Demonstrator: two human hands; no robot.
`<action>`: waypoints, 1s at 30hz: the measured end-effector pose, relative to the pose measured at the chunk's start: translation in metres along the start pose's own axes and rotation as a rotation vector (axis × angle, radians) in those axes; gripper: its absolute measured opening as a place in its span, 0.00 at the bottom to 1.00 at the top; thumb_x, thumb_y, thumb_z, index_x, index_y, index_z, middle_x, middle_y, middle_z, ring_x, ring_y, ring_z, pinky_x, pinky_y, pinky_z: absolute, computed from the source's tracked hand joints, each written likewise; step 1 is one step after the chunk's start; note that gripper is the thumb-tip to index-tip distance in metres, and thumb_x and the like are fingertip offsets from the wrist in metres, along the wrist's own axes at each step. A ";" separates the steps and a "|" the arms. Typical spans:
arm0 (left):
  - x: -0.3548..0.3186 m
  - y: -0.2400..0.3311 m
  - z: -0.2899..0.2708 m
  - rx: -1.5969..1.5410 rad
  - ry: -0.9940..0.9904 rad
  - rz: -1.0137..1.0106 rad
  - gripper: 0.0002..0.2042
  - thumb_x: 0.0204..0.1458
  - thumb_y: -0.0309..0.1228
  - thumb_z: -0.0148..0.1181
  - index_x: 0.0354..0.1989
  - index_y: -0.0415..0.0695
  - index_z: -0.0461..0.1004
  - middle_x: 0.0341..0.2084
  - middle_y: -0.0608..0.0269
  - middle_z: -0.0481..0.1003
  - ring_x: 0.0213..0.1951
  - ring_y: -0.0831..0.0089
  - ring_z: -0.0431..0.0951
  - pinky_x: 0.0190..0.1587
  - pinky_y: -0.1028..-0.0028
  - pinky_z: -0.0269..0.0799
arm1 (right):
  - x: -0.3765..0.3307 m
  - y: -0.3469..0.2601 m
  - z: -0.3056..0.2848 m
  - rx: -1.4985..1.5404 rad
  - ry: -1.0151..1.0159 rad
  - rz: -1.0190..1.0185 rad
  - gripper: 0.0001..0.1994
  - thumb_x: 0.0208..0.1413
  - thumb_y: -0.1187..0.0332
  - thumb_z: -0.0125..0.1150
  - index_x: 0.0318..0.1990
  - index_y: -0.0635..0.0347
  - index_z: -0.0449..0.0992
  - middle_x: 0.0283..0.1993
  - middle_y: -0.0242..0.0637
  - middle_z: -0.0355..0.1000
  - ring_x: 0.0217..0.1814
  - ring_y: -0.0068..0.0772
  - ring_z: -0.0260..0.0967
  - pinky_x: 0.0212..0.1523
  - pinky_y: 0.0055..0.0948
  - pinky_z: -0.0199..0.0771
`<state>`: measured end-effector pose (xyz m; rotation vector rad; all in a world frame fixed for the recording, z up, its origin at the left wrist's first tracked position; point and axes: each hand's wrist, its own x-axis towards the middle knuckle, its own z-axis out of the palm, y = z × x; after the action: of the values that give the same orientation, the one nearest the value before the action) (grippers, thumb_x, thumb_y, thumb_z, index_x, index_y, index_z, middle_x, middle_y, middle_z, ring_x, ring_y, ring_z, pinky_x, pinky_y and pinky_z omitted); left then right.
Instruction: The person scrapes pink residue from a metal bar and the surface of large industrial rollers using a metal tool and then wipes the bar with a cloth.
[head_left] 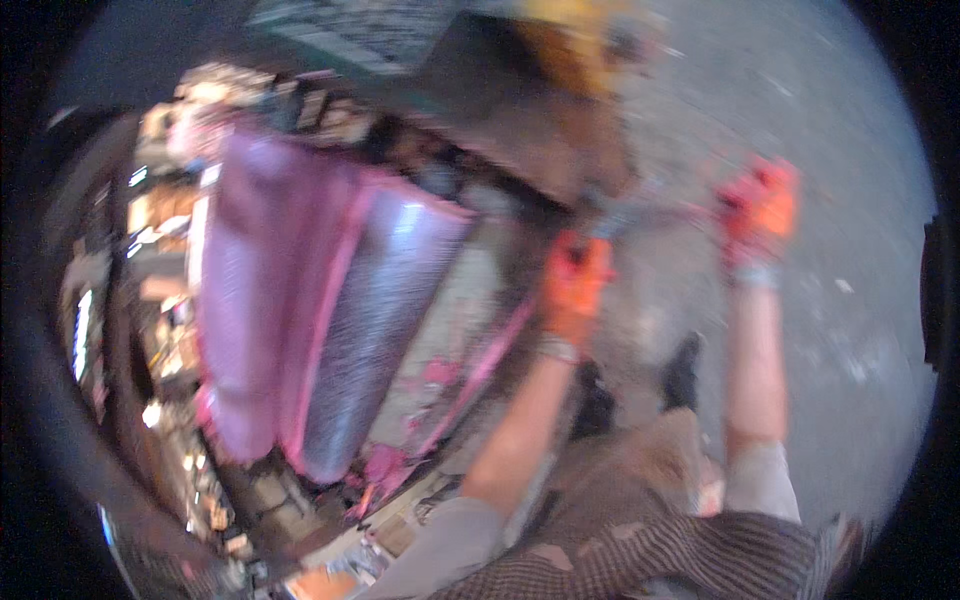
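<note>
My left hand (578, 280), in an orange-red glove, is curled closed beside the edge of the workbench. A blurred grey, bluish piece (622, 214) shows just past its fingers; I cannot make out what it is. My right hand (760, 212), gloved the same way, is closed and held out over the floor to the right. Motion smears both hands, so whatever lies in them is hidden. Left of my left hand, large shiny purple-pink curved sheets (385, 330) lie side by side on the bench. A thin pink strip (480, 370) runs along the bench edge.
A brown block-like surface (510, 110) with a yellow part (570, 40) stands ahead. Cluttered shelves or boxes (170, 290) fill the far left. Grey concrete floor (840, 330) spreads to the right, and my dark shoes (683, 372) stand on it.
</note>
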<state>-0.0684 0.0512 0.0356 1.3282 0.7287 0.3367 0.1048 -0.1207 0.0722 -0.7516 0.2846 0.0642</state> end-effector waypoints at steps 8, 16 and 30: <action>0.039 -0.056 0.014 -0.302 0.088 -0.263 0.18 0.61 0.45 0.64 0.51 0.49 0.70 0.27 0.61 0.77 0.21 0.70 0.78 0.26 0.68 0.79 | -0.037 -0.066 -0.279 -0.143 0.173 0.106 0.18 0.70 0.49 0.53 0.43 0.55 0.75 0.23 0.21 0.58 0.22 0.18 0.53 0.27 0.24 0.57; 0.042 -0.076 0.025 -0.485 0.316 -0.364 0.16 0.61 0.49 0.62 0.48 0.52 0.74 0.24 0.63 0.77 0.18 0.73 0.77 0.22 0.70 0.80 | -0.101 -0.113 -0.357 -0.331 0.525 0.151 0.21 0.67 0.45 0.54 0.38 0.55 0.74 0.17 0.23 0.55 0.17 0.21 0.54 0.22 0.26 0.57; 0.010 -0.073 0.018 -0.085 0.355 -0.350 0.25 0.65 0.54 0.48 0.54 0.44 0.71 0.34 0.56 0.77 0.30 0.62 0.80 0.32 0.61 0.77 | -0.069 -0.179 -0.278 -0.851 0.170 0.205 0.25 0.65 0.39 0.53 0.28 0.51 0.69 0.18 0.22 0.57 0.14 0.15 0.50 0.16 0.21 0.50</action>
<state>-0.0627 0.0267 -0.0354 1.0459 1.2126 0.3200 0.0026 -0.4378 0.0170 -1.5746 0.5061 0.3303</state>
